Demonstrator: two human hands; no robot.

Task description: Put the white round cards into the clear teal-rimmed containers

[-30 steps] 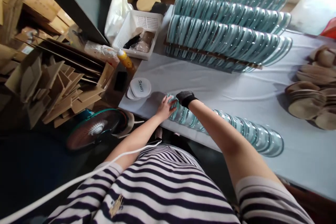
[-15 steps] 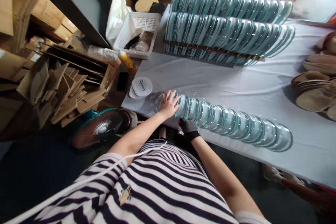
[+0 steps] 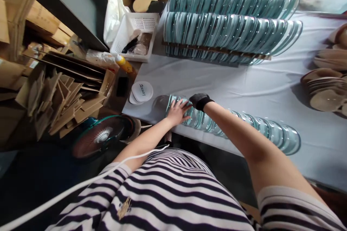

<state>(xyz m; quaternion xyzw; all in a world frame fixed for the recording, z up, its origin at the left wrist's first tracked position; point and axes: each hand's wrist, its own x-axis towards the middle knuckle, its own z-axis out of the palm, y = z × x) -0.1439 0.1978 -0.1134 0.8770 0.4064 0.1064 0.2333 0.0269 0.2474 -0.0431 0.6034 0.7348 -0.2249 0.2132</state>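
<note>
A long row of overlapping clear glass discs [image 3: 273, 135] lies along the near edge of the pale blue table [image 3: 217, 83]. My left hand [image 3: 178, 112], bare and with fingers spread, rests flat on the row's left end. My right hand [image 3: 200, 101], in a black mesh glove, reaches over the same end from above; its fingers are hidden behind the wrist. One glass disc [image 3: 159, 103] lies flat just left of the row.
Several long racks of glass discs [image 3: 230, 32] fill the table's far side. Brown round pieces [image 3: 325, 86] are stacked at the right. A white round lid [image 3: 142, 92], a white basket [image 3: 135, 36], cardboard scraps [image 3: 59, 97] and a floor fan [image 3: 103, 137] lie to the left.
My right hand has come up from the table's near edge and now reaches over the left end of the row. My left hand has stayed on that end.
</note>
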